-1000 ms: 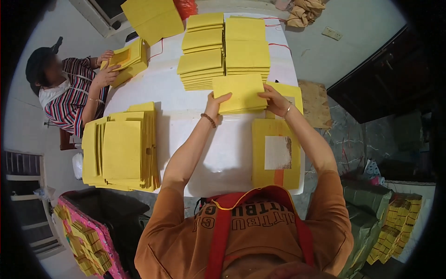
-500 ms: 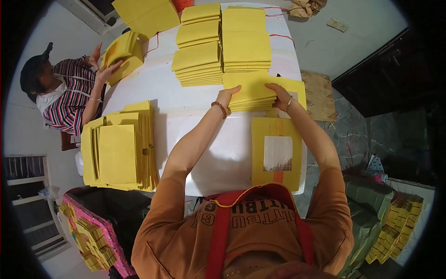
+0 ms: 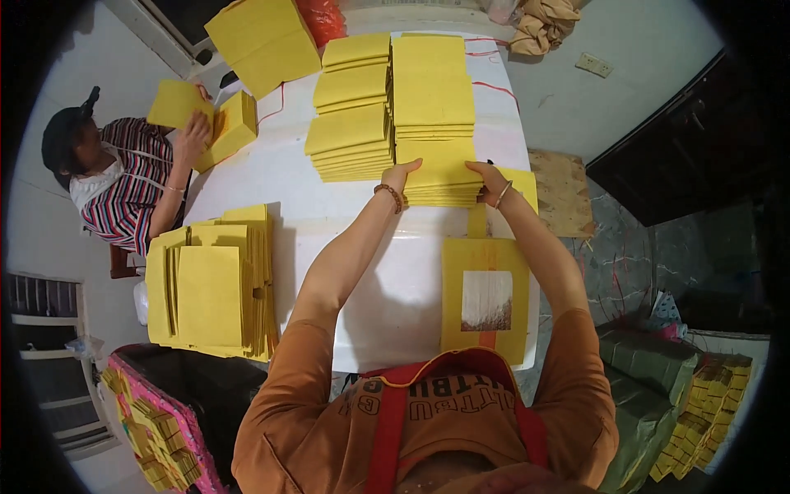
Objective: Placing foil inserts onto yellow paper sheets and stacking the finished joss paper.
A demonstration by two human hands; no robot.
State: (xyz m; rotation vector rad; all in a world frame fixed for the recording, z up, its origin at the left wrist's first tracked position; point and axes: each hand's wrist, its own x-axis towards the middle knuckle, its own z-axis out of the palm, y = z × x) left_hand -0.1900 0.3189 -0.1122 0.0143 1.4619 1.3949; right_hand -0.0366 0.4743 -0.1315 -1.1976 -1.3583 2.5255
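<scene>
My left hand (image 3: 400, 176) and my right hand (image 3: 491, 183) grip the two sides of a stack of folded yellow paper (image 3: 442, 179), thumbs on top. The stack rests against the front of a taller row of yellow paper stacks (image 3: 434, 90). A second row of folded stacks (image 3: 349, 132) runs alongside, left of it. Below my right forearm lies a flat yellow sheet (image 3: 453, 284) with a pale, dark-edged patch (image 3: 485, 296) and an orange stripe. Another yellow sheet is partly hidden behind my right hand.
A big pile of yellow paper (image 3: 210, 296) stands at the table's left. Across the table, a person (image 3: 132, 177) in a striped top handles yellow paper (image 3: 177, 104). Green wrapped bales (image 3: 650, 370) and a wooden board (image 3: 561, 193) are at the right. Red strings (image 3: 496, 87) lie at the far edge.
Both my hands have shifted the held stack slightly, lining it up with the row behind it. The other person has lifted a piece of yellow paper. The view has tilted a little.
</scene>
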